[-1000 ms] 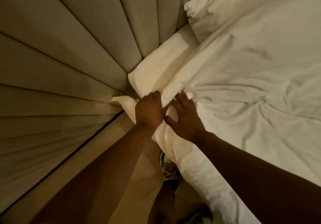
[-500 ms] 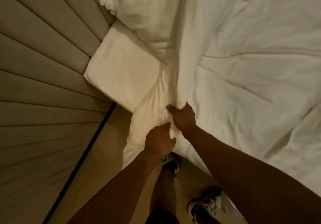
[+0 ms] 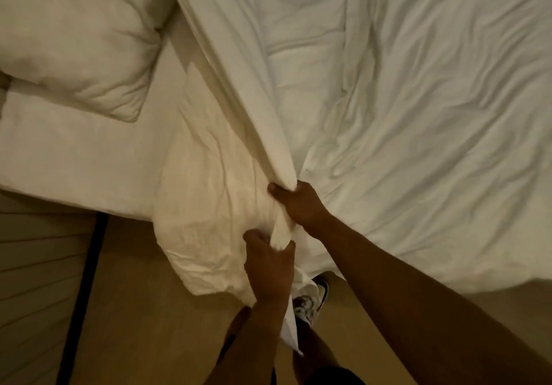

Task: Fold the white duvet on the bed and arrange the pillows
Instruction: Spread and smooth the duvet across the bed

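Both hands: your left hand (image 3: pixel 268 268) and right hand (image 3: pixel 298 202) stay clenched on the duvet corner (image 3: pixel 282 229).
Change: pillow (image 3: pixel 80 41) uncovered at 10 o'clock; folding begins.

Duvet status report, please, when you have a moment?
Both hands, left hand and right hand, grip bunched duvet edge. Pillow alongside, apart. Nothing obstructing.

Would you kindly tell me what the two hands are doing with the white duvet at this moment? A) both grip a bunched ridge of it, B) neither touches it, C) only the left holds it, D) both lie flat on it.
A: the left hand and the right hand each have their fingers curled round the same gathered ridge of the white duvet at the bed's edge.
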